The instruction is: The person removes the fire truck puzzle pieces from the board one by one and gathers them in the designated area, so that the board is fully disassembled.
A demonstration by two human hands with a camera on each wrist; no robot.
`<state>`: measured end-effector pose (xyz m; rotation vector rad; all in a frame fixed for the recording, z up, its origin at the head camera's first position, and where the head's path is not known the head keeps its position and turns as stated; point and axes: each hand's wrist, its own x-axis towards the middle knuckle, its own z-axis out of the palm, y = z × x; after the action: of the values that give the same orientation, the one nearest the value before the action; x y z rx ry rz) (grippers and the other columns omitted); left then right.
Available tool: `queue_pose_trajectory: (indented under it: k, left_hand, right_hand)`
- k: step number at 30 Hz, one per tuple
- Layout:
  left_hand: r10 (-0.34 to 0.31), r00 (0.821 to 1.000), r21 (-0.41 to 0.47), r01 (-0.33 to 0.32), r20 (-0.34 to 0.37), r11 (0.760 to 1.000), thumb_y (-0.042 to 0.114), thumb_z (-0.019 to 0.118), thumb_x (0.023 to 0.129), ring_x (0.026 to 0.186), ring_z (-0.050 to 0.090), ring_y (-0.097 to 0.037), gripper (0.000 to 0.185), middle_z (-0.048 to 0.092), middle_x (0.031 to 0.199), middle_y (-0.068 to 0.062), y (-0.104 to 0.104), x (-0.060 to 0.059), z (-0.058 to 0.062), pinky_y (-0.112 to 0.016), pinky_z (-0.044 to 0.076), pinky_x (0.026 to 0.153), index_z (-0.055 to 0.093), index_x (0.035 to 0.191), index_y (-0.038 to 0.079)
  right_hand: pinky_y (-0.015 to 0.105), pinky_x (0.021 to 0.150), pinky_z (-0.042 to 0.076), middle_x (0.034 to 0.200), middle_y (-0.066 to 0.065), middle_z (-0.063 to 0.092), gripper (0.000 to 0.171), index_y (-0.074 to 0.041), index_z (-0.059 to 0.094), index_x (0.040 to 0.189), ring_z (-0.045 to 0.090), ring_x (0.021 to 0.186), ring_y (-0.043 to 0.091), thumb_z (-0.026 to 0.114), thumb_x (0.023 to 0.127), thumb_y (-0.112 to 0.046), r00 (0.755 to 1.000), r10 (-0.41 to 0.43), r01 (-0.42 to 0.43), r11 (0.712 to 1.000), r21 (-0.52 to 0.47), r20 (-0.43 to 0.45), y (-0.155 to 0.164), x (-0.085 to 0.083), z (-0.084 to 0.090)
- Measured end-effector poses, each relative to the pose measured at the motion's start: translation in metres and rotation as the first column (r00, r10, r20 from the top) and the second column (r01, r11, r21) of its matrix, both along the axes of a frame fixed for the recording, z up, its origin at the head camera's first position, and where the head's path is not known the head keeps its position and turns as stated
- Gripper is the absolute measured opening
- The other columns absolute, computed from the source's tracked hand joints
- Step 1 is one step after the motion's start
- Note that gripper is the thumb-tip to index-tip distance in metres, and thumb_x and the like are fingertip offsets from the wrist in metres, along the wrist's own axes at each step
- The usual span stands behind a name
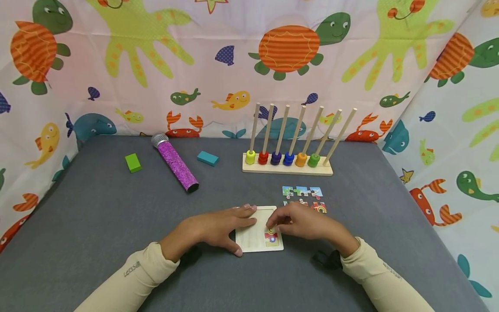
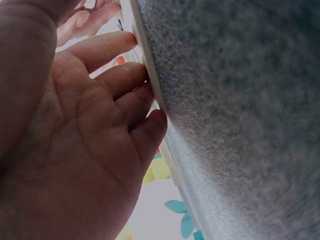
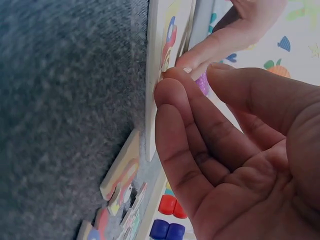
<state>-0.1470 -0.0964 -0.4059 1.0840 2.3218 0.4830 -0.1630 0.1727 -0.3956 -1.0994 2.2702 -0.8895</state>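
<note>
A pale wooden puzzle tray (image 1: 253,240) lies on the grey table near me. My left hand (image 1: 228,225) rests on its left side, fingers straight across the top and thumb at the near corner. In the left wrist view the left hand's fingertips (image 2: 137,95) touch the tray's edge (image 2: 150,85). My right hand (image 1: 273,225) pinches a red and yellow puzzle piece (image 1: 272,237) at the tray's right side. The right wrist view shows the thumb and forefinger of the right hand (image 3: 192,72) meeting at that piece (image 3: 169,42) on the tray (image 3: 152,100).
Several loose puzzle pieces (image 1: 302,197) lie just beyond the tray. Behind them stands a wooden peg rack (image 1: 287,167) with coloured beads. A purple glitter microphone (image 1: 176,164), a green block (image 1: 133,162) and a teal block (image 1: 208,158) sit at the back left. Patterned cloth walls surround the table.
</note>
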Motion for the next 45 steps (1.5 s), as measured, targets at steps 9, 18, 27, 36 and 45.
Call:
queue_pose_trajectory:
  k: [9,18,27,36,45]
  left_hand:
    - [-0.016,1.000,-0.011,0.016,-0.012,1.000,0.042,0.077,0.082,0.147,0.007,-0.018,0.085,0.013,0.162,-0.001,0.004,0.000,-0.002,-0.038,0.016,0.116,0.037,0.151,0.013]
    - [-0.006,1.000,-0.023,0.006,-0.004,1.000,0.042,0.076,0.082,0.147,0.007,-0.018,0.085,0.014,0.162,-0.001,0.003,0.000,-0.002,-0.039,0.018,0.115,0.037,0.151,0.012]
    - [0.002,1.000,-0.010,-0.002,-0.022,1.000,0.040,0.078,0.081,0.147,0.008,-0.020,0.085,0.014,0.161,-0.003,0.000,0.000,-0.001,-0.039,0.018,0.115,0.038,0.150,0.011]
    - [-0.018,1.000,-0.002,0.018,-0.008,1.000,0.043,0.076,0.082,0.147,0.007,-0.019,0.085,0.013,0.162,-0.002,0.003,0.002,-0.004,-0.039,0.018,0.115,0.037,0.151,0.012]
    - [-0.009,1.000,0.015,0.009,-0.012,1.000,0.040,0.076,0.083,0.147,0.006,-0.021,0.084,0.013,0.162,-0.004,-0.002,0.001,0.002,-0.041,0.016,0.116,0.037,0.151,0.010]
  right_hand:
    - [0.025,0.064,0.050,0.095,-0.008,0.069,0.017,-0.014,0.073,0.104,0.057,0.074,0.005,0.065,0.092,-0.006,0.999,-0.016,0.018,0.999,0.042,-0.037,-0.002,0.012,0.002]
    - [0.026,0.067,0.049,0.096,-0.008,0.064,0.016,-0.016,0.071,0.100,0.055,0.077,0.007,0.065,0.092,-0.004,0.999,-0.014,0.014,1.000,-0.005,-0.052,-0.005,0.015,0.003]
    - [0.024,0.066,0.049,0.095,-0.008,0.066,0.017,-0.010,0.072,0.104,0.055,0.076,0.005,0.063,0.093,-0.002,1.000,0.002,-0.003,0.997,-0.074,-0.010,-0.008,0.018,-0.008]
    - [0.026,0.071,0.051,0.102,-0.004,0.069,0.022,-0.008,0.071,0.110,0.059,0.083,0.007,0.058,0.095,0.002,0.999,-0.045,0.045,0.992,-0.115,0.003,0.006,0.024,-0.007]
    - [0.028,0.063,0.050,0.092,-0.006,0.067,0.027,-0.007,0.069,0.116,0.056,0.073,0.008,0.059,0.093,0.003,0.972,-0.211,0.204,0.976,-0.074,-0.107,0.041,0.016,0.009]
